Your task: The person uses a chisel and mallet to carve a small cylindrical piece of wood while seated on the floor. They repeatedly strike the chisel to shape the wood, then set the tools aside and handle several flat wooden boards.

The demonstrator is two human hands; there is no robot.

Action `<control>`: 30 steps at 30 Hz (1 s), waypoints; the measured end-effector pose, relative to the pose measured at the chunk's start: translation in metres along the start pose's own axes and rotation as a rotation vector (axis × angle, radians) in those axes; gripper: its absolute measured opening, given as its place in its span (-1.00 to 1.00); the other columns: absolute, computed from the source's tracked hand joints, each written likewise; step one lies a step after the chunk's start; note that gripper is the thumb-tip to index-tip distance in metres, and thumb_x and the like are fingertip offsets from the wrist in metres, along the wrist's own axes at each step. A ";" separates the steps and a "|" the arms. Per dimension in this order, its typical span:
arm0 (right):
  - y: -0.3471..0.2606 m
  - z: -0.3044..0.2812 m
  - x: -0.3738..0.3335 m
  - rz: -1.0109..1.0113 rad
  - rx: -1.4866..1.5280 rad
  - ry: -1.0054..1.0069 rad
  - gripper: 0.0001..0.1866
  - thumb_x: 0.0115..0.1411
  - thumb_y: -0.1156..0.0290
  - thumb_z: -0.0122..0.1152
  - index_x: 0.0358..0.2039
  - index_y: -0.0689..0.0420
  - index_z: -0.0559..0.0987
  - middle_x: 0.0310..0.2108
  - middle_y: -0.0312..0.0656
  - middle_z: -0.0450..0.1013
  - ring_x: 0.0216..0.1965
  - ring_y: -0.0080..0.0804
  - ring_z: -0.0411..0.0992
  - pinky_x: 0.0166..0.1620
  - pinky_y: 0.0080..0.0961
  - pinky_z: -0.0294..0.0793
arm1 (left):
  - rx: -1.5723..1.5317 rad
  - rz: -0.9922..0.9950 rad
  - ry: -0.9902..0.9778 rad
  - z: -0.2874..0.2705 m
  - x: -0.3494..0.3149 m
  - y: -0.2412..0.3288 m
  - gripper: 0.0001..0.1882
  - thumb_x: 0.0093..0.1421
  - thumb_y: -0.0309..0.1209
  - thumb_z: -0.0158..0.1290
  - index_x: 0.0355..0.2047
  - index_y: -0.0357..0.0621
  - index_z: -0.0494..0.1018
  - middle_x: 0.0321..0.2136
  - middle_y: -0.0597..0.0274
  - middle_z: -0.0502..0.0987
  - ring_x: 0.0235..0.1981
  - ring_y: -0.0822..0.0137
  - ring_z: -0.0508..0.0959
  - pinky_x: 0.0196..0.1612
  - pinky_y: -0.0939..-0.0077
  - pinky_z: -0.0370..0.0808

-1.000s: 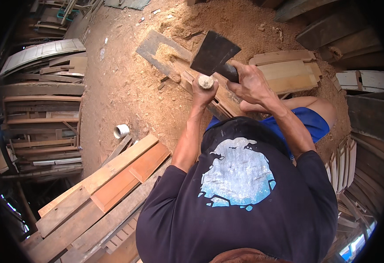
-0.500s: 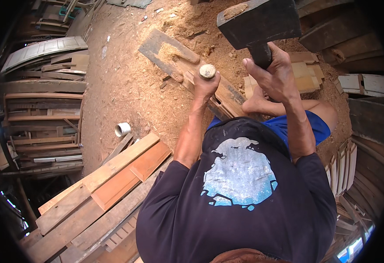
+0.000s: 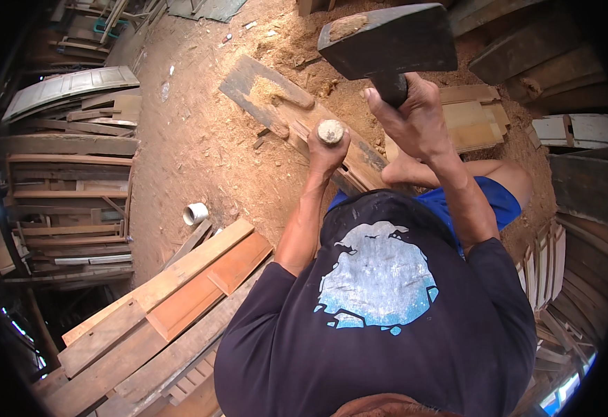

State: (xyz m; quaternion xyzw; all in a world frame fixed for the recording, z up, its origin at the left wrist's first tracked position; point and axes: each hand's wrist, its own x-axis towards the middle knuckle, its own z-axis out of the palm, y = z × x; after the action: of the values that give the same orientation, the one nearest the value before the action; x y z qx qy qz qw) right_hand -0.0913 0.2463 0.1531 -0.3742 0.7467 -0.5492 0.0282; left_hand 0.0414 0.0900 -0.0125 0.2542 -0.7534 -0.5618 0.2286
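My left hand (image 3: 329, 154) is wrapped around the upright handle of a chisel (image 3: 331, 131); its pale round butt faces up, and its blade is hidden below my fist. Under that hand lies a long wooden board (image 3: 297, 119), slanting from the upper left down to my lap, with a dark slot cut in it close to my body. In my right hand (image 3: 418, 121) is a big dark mallet (image 3: 391, 45), gripped by its short visible handle. The mallet's head is raised above and to the right of the chisel, apart from it. One end of the head looks worn and lighter.
Wood shavings (image 3: 200, 153) cover the ground. My bare foot (image 3: 403, 171) rests beside the board, near flat wooden pieces (image 3: 467, 121). Stacked planks (image 3: 165, 292) lie at my left, with a white cup-like container (image 3: 195, 213) beyond. Timber piles (image 3: 75, 167) line both sides.
My right hand has brought the mallet leftward, nearer to the chisel. My left hand keeps its grip on the chisel in nearly the same spot.
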 end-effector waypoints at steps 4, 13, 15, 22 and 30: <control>0.043 0.030 -0.028 0.017 -0.344 -0.310 -0.77 0.08 0.43 0.34 -0.23 0.16 0.56 -0.55 0.05 0.52 -0.44 0.05 0.57 -0.35 -0.10 0.50 | 0.042 0.069 -0.016 -0.005 0.000 -0.018 -0.79 0.13 -0.49 0.30 -0.30 -0.23 0.48 -0.46 0.37 0.56 -0.41 0.51 0.56 -0.31 0.52 0.54; 0.023 0.013 -0.016 0.185 -0.156 -0.315 -0.69 0.03 0.39 0.32 -0.20 0.20 0.56 -0.45 0.15 0.55 -0.34 0.15 0.57 -0.26 -0.05 0.50 | 0.097 0.096 -0.058 0.001 -0.005 -0.034 -0.75 0.07 -0.46 0.33 -0.32 -0.24 0.48 -0.49 0.22 0.59 -0.45 0.43 0.59 -0.33 0.44 0.55; 0.006 0.004 -0.010 0.197 -0.020 -0.255 -0.67 0.03 0.37 0.33 -0.18 0.22 0.57 -0.45 0.14 0.54 -0.35 0.13 0.56 -0.26 -0.08 0.50 | 0.025 -0.008 0.019 -0.006 0.006 -0.040 -0.76 0.07 -0.44 0.34 -0.31 -0.23 0.51 -0.48 0.24 0.61 -0.44 0.45 0.60 -0.32 0.47 0.56; -0.015 -0.021 -0.011 0.166 0.192 -0.138 -0.78 0.17 0.47 0.35 -0.19 0.22 0.57 -0.55 -0.26 0.41 -0.50 -0.56 0.35 -0.36 -0.46 0.43 | 0.016 -0.062 0.100 -0.006 0.019 -0.041 -0.83 0.15 -0.50 0.28 -0.48 -0.18 0.48 -0.62 0.43 0.53 -0.60 0.59 0.50 -0.52 0.63 0.42; -0.031 -0.034 -0.004 0.041 0.227 -0.030 -0.81 0.23 0.44 0.37 -0.23 0.24 0.57 -0.55 -0.42 0.36 -0.50 -0.70 0.26 -0.44 -0.59 0.34 | 0.012 -0.032 0.024 -0.002 0.012 -0.019 -0.81 0.11 -0.41 0.30 -0.33 -0.19 0.54 -0.48 0.29 0.64 -0.41 0.47 0.64 -0.27 0.50 0.59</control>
State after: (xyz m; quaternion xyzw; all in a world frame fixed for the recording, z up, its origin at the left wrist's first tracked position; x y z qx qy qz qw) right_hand -0.0875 0.2718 0.1913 -0.3613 0.6868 -0.6239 0.0925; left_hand 0.0364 0.0764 -0.0298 0.2741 -0.7498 -0.5578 0.2271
